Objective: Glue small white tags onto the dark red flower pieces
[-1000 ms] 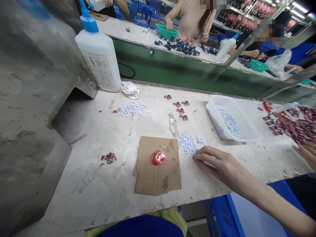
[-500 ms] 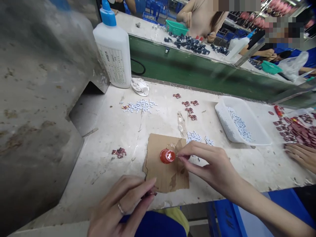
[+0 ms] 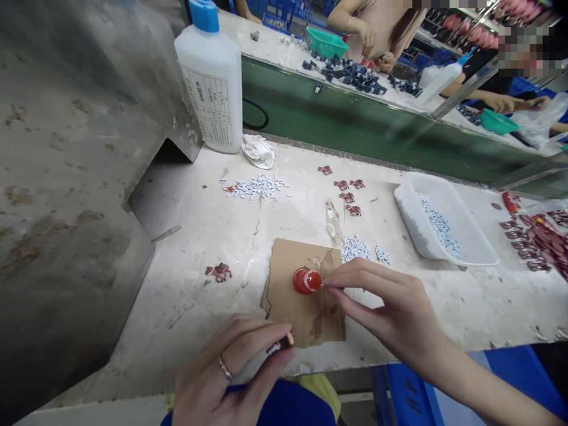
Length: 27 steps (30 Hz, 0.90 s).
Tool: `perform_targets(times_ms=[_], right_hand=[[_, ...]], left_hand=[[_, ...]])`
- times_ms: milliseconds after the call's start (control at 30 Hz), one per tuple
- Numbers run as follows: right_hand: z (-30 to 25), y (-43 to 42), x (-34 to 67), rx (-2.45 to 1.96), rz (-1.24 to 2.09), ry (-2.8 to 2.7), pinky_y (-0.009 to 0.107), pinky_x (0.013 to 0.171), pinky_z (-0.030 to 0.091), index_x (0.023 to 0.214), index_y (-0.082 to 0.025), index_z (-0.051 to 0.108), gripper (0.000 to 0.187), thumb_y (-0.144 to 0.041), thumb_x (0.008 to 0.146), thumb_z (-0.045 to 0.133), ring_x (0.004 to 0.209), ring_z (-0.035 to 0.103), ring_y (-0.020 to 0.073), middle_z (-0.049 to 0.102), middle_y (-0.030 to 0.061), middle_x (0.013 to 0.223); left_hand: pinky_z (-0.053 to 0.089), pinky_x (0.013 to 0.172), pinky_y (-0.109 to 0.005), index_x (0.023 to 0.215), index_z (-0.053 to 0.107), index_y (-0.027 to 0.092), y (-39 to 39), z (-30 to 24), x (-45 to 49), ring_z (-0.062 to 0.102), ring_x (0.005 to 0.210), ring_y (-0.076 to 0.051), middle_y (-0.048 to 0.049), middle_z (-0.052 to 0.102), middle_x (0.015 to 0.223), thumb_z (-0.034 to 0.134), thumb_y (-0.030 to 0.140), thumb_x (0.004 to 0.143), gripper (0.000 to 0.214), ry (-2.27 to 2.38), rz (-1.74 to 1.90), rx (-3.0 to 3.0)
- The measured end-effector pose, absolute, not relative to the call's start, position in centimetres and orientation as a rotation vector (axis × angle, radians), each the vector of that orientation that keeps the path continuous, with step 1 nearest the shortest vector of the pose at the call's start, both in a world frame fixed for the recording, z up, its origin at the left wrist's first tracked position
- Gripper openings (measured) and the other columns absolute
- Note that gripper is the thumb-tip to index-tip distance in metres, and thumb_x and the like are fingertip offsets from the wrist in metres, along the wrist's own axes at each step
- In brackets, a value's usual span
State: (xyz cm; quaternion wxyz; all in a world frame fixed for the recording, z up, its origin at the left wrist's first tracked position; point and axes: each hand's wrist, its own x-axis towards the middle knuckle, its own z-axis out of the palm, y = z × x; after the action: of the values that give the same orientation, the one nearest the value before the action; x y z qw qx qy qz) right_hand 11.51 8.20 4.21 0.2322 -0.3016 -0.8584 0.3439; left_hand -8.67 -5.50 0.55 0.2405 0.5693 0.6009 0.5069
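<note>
The red cap (image 3: pixel 306 280) sits mid-frame on the cardboard (image 3: pixel 290 307), touching the right hand (image 3: pixel 390 310)'s pinched fingertips; the left hand (image 3: pixel 231 370), lower centre, pinches a small piece (image 3: pixel 284 342).

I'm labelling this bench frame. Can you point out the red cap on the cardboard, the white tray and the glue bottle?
red cap (image 3: pixel 306 280): head view, on its domed top.
white tray (image 3: pixel 412 228): head view, on its near left wall.
glue bottle (image 3: pixel 213 89): head view, on its white body, above the label.

A tall white glue bottle (image 3: pixel 212 77) with a blue cap stands at the tabletop's (image 3: pixel 199 236) back; a white tray (image 3: pixel 444 222) of small white pieces sits right.
</note>
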Motion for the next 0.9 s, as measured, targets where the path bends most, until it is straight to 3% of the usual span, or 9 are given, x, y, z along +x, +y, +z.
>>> perform_targets(times_ms=[167, 400, 733, 900], right_hand=[[4.7, 5.9, 10.5, -0.813, 1.17, -2.122, 0.024, 0.081, 0.06, 0.105, -0.023, 0.074, 0.024, -0.002, 0.094, 0.069, 0.092, 0.073, 0.0129, 0.077, 0.0004, 0.098], [4.5, 4.6, 9.4, -0.807, 1.395, -1.938, 0.025, 0.072, 0.06, 0.095, -0.019, 0.075, 0.019, -0.002, 0.091, 0.07, 0.08, 0.075, 0.0134, 0.079, 0.0027, 0.089], [3.9, 4.6, 9.9, -0.839, 1.439, -1.997, 0.024, 0.071, 0.057, 0.093, -0.02, 0.074, 0.015, -0.005, 0.092, 0.069, 0.079, 0.072, 0.013, 0.077, 0.0025, 0.088], [3.7, 4.7, 10.1, -0.825, 1.405, -2.072, 0.022, 0.069, 0.057, 0.096, -0.019, 0.074, 0.015, -0.005, 0.094, 0.069, 0.078, 0.072, 0.0123, 0.075, 0.0023, 0.088]], left_hand=[[0.056, 0.092, -0.006, 0.114, 0.067, 0.028, -5.4, 0.3, -8.0, 0.075, 0.088, -0.004, 0.0102, 0.078, 0.101, 0.074, 0.014, 0.091, 0.028, 1.573, 1.399, 1.533], [0.06, 0.088, -0.009, 0.115, 0.067, 0.03, -5.3, -0.2, -7.8, 0.077, 0.088, -0.006, 0.0104, 0.078, 0.104, 0.074, 0.014, 0.09, 0.03, 1.48, 1.442, 1.477], [0.063, 0.082, -0.01, 0.107, 0.069, 0.032, -4.9, -0.7, -7.4, 0.077, 0.086, -0.006, 0.0128, 0.078, 0.1, 0.074, 0.025, 0.093, 0.017, 1.539, 1.423, 1.43], [0.064, 0.081, -0.011, 0.105, 0.07, 0.03, -4.8, -0.9, -7.2, 0.076, 0.083, -0.006, 0.0126, 0.078, 0.098, 0.074, 0.02, 0.092, 0.017, 1.562, 1.455, 1.453]])
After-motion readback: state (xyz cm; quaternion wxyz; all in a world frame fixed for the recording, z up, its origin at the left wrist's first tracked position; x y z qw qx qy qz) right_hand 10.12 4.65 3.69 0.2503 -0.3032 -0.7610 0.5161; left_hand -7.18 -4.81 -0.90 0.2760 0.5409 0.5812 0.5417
